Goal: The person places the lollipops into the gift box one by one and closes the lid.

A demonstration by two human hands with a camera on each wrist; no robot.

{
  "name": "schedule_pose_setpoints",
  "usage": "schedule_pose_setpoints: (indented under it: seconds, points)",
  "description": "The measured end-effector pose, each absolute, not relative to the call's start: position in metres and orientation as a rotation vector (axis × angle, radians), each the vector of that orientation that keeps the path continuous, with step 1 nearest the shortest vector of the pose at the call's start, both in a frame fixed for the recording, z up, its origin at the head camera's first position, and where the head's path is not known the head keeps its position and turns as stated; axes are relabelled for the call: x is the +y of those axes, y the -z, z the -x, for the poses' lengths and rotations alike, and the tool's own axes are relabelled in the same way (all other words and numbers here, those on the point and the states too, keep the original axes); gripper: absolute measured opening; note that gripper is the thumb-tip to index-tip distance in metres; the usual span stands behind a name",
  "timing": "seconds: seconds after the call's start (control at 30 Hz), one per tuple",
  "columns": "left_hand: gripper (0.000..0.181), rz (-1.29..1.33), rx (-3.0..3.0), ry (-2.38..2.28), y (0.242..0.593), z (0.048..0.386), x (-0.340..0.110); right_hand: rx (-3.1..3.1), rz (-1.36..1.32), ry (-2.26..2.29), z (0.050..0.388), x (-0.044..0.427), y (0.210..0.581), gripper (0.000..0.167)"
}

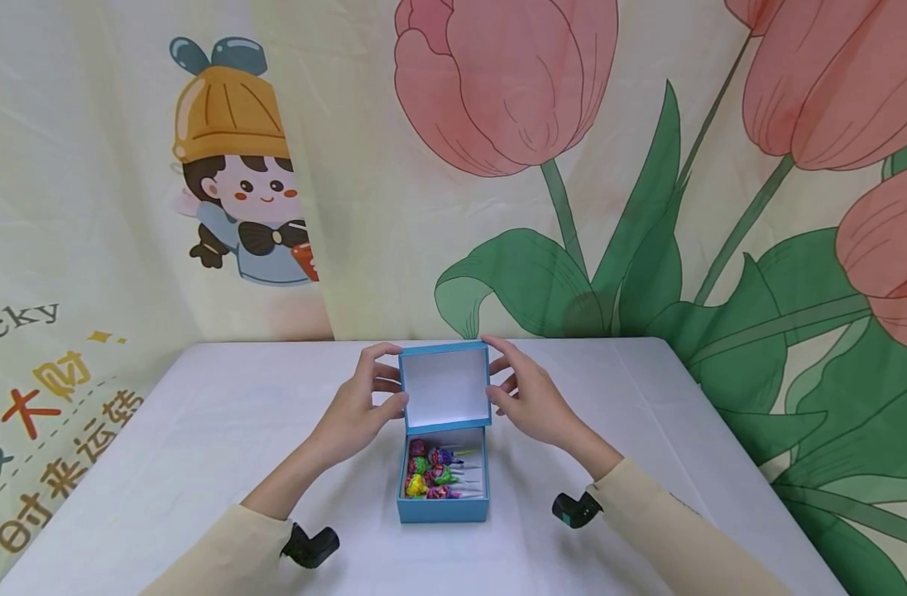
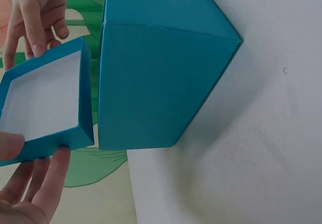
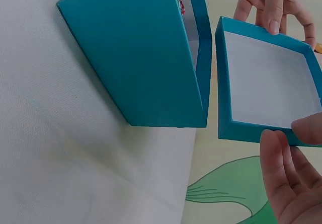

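Observation:
A blue box [image 1: 443, 511] stands on the table with several lollipops [image 1: 440, 474] in it, their wrappers to the left and white sticks to the right. Above its far side the blue box lid [image 1: 448, 385] is held tilted up, its white inside facing me. My left hand [image 1: 357, 411] holds the lid's left edge, thumb on the near side and fingers behind. On the opposite edge, my right hand [image 1: 535, 399] grips the lid between thumb and fingers. Both wrist views show a narrow gap between lid [image 3: 271, 80] and box [image 3: 136, 58].
A white cloth covers the table [image 1: 610, 513]. Behind it hangs a curtain [image 1: 364, 207] printed with tulips and a cartoon figure. Black wrist cameras [image 1: 310, 546] sit at both sleeves.

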State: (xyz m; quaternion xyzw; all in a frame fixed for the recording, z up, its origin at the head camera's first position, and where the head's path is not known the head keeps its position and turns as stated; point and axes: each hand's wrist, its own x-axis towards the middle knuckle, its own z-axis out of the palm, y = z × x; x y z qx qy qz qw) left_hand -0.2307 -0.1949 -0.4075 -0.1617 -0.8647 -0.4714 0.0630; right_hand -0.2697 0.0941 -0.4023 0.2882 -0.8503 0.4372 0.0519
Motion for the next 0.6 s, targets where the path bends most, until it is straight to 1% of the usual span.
schedule_pose_setpoints:
  seconds: [0.27, 0.47, 0.6]
  points:
    - [0.068, 0.555, -2.584, 1.259, 0.4078, 0.2316, -0.1934, -2.551, -0.873, -1.407, 0.2697, 0.0932, 0.4019, 0.075]
    - [0.067, 0.559, -2.580, 1.224, 0.4078, 0.2322, -0.1919, -2.555, -0.852, -1.423, 0.2688, 0.0933, 0.4032, 0.074]
    - [0.065, 0.557, -2.583, 1.217, 0.4070, 0.2321, -0.1911, -2.538, -0.857, -1.426, 0.2689, 0.0926, 0.4035, 0.068]
